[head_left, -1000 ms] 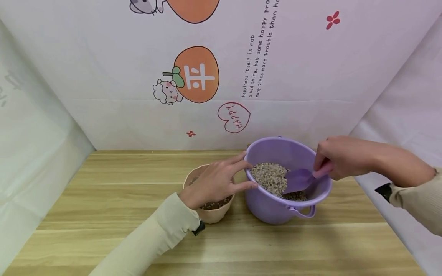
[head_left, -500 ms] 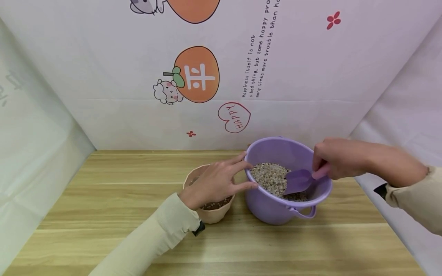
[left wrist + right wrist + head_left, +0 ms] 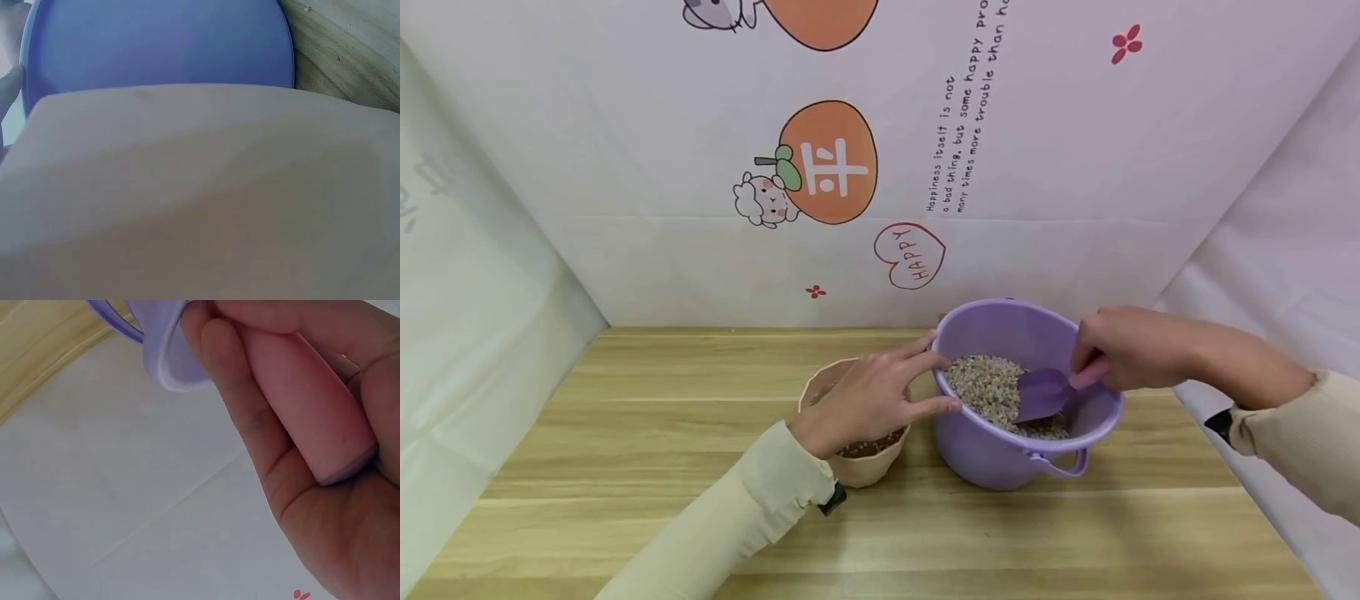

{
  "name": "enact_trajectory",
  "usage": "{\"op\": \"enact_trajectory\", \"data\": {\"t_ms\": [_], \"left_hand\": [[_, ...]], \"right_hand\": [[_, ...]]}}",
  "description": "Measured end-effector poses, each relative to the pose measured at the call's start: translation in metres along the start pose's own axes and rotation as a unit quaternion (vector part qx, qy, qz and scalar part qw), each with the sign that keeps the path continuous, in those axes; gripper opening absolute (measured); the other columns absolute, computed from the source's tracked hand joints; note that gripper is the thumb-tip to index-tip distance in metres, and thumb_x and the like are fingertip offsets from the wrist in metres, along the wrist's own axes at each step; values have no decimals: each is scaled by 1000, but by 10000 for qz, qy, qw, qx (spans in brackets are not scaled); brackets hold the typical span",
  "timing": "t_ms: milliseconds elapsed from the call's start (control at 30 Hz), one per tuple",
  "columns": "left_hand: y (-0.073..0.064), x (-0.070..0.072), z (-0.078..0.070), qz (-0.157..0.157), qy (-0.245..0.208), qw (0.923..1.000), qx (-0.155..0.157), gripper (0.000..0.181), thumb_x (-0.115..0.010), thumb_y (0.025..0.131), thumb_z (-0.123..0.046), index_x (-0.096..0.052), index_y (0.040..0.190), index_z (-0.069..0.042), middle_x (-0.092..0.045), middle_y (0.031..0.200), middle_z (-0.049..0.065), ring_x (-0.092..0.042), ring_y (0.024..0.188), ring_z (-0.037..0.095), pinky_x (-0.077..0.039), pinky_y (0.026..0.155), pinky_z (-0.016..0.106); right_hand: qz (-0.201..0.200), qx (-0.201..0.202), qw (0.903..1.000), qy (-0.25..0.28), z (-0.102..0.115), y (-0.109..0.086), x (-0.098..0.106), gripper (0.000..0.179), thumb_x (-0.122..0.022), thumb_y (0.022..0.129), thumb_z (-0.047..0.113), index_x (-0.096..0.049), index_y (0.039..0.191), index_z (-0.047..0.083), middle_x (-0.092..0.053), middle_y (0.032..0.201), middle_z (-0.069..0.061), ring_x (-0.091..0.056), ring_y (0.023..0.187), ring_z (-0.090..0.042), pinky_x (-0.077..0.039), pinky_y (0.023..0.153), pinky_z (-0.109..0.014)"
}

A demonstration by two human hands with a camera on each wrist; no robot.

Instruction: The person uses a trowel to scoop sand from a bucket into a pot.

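My right hand (image 3: 1135,346) grips the pink handle of a small plastic shovel (image 3: 1043,395). Its purple blade lies in pale, coarse grains (image 3: 988,388) inside a purple bucket (image 3: 981,454). In the right wrist view, the fingers wrap the pink handle (image 3: 306,403), whose butt end sits near the palm. My left hand (image 3: 872,392) rests spread fingers and thumb on the bucket's left rim, fairly straight. Under that hand and wrist stands a peach-coloured, faceted pot (image 3: 865,471); dark soil with scattered pale grains shows inside, partly hidden.
The pot and bucket stand side by side on a wood-grain table (image 3: 662,433). A white printed backdrop (image 3: 1052,167) rises close behind, with white sheeting on both sides. The bucket's handle (image 3: 1063,465) hangs at its front right.
My right hand has shifted slightly left and down, moving the shovel blade a little further left into the grains. The left hand, bucket and pot stay nearly still.
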State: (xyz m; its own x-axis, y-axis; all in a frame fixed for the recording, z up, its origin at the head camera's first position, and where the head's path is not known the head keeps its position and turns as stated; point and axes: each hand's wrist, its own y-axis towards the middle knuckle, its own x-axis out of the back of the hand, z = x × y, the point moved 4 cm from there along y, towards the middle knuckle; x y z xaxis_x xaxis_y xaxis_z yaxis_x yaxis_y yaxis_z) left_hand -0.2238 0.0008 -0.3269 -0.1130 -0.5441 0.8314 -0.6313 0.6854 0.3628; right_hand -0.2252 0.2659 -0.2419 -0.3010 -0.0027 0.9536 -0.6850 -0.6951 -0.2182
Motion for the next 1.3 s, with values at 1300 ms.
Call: {"op": "enact_trajectory", "data": {"t_ms": [1300], "left_hand": [[2, -4, 1, 5, -84, 10000, 44, 54, -54, 95, -63, -60, 132, -24, -33, 160, 8, -57, 65, -8, -49, 66, 22]], "right_hand": [[-737, 298, 9955, -511, -1, 7, -26, 24, -75, 87, 6, -74, 71, 24, -68, 69, 12, -61, 62, -2, -51, 56, -20]]}}
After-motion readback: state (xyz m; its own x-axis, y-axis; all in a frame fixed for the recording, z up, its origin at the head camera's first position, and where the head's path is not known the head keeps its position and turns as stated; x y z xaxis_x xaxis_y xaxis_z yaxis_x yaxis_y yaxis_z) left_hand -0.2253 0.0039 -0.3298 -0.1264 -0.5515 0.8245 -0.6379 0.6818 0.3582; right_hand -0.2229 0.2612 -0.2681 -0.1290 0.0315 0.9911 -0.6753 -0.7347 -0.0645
